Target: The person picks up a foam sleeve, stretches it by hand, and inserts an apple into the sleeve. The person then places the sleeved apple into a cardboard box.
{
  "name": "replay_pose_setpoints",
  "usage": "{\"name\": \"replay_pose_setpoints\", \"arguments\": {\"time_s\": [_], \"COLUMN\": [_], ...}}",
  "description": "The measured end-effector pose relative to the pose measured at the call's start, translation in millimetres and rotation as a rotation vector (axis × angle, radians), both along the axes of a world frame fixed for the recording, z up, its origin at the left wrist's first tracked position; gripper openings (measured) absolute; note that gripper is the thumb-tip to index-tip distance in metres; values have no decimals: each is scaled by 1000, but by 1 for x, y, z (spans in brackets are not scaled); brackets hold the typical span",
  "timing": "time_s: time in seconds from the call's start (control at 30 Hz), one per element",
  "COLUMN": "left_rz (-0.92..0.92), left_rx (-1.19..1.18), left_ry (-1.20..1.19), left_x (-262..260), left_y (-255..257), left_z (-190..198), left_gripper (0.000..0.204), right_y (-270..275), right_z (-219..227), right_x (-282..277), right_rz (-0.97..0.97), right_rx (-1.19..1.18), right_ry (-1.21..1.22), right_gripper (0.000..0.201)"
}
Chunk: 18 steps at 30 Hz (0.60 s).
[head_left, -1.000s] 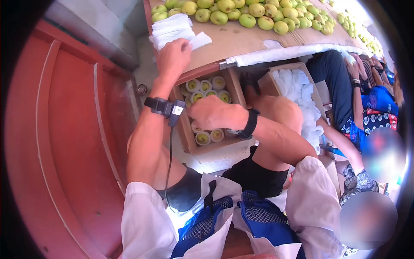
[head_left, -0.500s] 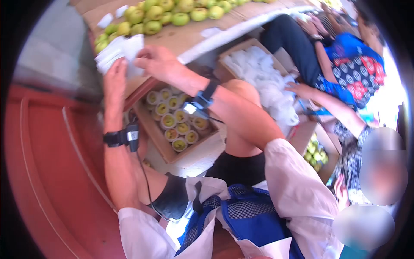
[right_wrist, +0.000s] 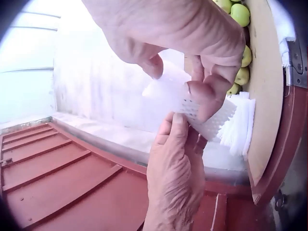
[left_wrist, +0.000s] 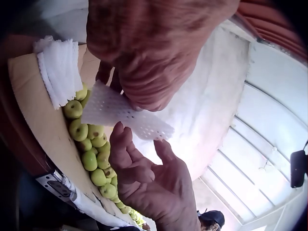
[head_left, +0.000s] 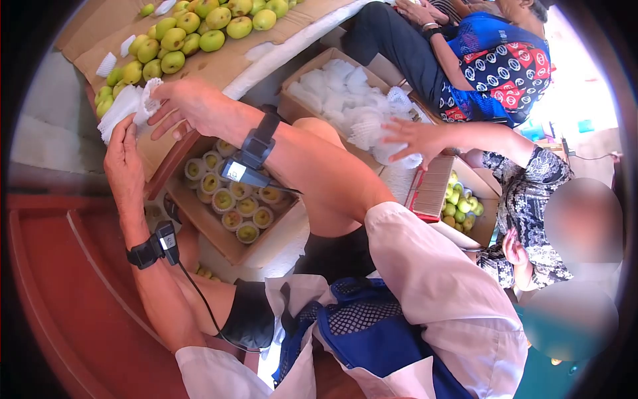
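Note:
A white foam net sleeve [left_wrist: 106, 108] stretches between my two hands above the cardboard-covered tabletop. My left hand [head_left: 123, 156] pinches one end between thumb and fingers, as the right wrist view shows. My right hand [head_left: 199, 110] is at the other end, fingers spread and slightly bent, with fingertips at the sleeve's edge. A stack of folded foam nets [left_wrist: 60, 72] lies on the cardboard beside them. Green-yellow apples [head_left: 174, 61] are piled just beyond. Below my right forearm, a cardboard box [head_left: 266, 247] holds rows of apples in foam nets [head_left: 246, 206].
To the right stands a box of loose white foam nets [head_left: 332, 86], with another person's hand [head_left: 419, 136] over it. A further box [head_left: 488, 199] holds bare green apples. A red panel [head_left: 60, 279] rises at my left. Another person sits behind the foam box.
My right hand has moved from over the box of wrapped apples up to the foam nets beside my left hand. The head view has swung right, and the other person's hand has reached over the foam box.

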<state>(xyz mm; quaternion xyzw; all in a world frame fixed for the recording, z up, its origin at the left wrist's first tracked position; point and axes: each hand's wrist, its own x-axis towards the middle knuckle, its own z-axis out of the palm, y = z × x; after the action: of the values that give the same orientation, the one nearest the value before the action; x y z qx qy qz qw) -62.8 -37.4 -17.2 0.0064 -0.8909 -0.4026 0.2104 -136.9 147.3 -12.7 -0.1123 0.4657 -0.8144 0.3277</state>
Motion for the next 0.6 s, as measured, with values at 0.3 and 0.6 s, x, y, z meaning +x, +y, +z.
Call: {"name": "replay_pose_setpoints", "arguments": {"time_s": [0.3,0.6], "left_rz": [-24,-246], "left_rx": [-297,558], "left_ry": [145,20], "left_x": [15,15], "left_y": [10,24], "left_z": [19,22], "left_gripper": [27,53], "right_y": [-6,-28], "right_z": [-4,-8], "right_x": [0,-1], "right_rz": [64,-312], "right_rx": [-5,331], "right_ry": [30,521], "right_gripper": [30,36]}}
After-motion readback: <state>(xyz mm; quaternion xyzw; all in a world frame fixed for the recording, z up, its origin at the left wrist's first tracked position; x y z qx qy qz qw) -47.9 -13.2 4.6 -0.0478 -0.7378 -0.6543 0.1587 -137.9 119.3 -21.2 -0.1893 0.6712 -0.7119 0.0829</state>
